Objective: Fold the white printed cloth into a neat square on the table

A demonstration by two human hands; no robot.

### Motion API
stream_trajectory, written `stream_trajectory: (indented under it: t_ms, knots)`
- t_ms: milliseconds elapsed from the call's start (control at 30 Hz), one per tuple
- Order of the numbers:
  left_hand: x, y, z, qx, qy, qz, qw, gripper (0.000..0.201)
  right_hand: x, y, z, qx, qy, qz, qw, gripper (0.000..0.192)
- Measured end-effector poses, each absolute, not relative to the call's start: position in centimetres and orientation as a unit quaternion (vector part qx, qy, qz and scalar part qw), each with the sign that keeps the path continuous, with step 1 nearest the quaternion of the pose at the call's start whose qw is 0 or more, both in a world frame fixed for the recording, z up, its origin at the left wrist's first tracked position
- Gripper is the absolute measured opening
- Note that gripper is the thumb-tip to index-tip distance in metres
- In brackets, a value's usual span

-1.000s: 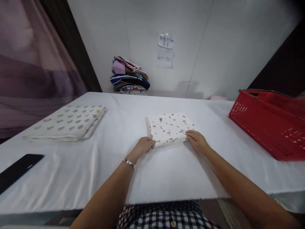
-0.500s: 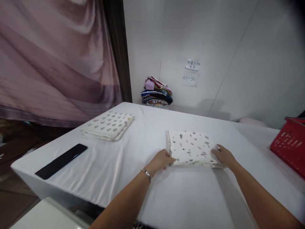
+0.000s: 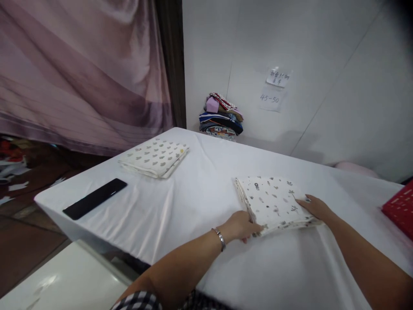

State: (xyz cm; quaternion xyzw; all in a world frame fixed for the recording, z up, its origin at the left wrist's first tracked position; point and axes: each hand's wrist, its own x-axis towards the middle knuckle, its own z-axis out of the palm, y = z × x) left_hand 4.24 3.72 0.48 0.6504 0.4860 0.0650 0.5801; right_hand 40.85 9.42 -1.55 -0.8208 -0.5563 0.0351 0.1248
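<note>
The folded printed cloth [image 3: 274, 202] lay on the white-covered table [image 3: 200, 193], already a neat square of several layers. The left hand [image 3: 240, 226] gripped its near left corner, fingers curled onto the edge, while the right hand [image 3: 314, 206] lay flat and spread along its right edge. The folding looked finished; judging by the hold, only moving it remained. A second folded cloth [image 3: 155, 157] lay well apart near the far left, a black phone [image 3: 95, 198] near the table's left edge, and a stack of clothes [image 3: 221, 120] against the wall.
</note>
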Motion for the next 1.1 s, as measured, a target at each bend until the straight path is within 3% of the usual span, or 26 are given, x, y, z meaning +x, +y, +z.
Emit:
stream_trajectory:
  t_ms: [100,167,300,433,700,800,867,1100]
  knots:
    - [4.8,3.5,0.2,0.671,0.478,0.062,0.563,0.042,39.0,9.3,-0.1,-0.824,-0.562,0.043,0.053,0.068]
    - [4.7,3.5,0.1,0.673,0.477,0.063,0.562,0.042,35.7,8.9,0.6,-0.785,-0.611,0.004,0.096,0.063]
    - [4.6,3.5,-0.3,0.671,0.488,0.067,0.554,0.042,26.3,7.3,0.2,-0.639,-0.733,0.055,0.226,0.052]
    - [4.9,3.0,-0.8,0.701,0.480,0.095,0.519,0.038,20.3,5.9,-1.8,-0.554,-0.801,0.100,0.204,0.055]
    - [2.8,5.2,0.5,0.716,0.442,0.044,0.538,0.035,20.6,5.8,-2.1,-0.561,-0.797,0.148,0.167,0.058]
    - [1.1,8.6,1.1,0.736,0.541,0.133,0.384,0.024,20.3,5.1,-1.0,-0.574,-0.783,0.157,0.183,0.057]
    - [0.4,10.9,1.1,0.728,0.573,0.184,0.329,0.031,20.0,3.9,-0.3,-0.592,-0.770,0.146,0.190,0.057]
    - [1.6,15.3,-0.5,0.752,0.539,0.230,0.302,0.048,19.2,-1.0,-2.4,-0.571,-0.808,-0.001,0.143,0.074]
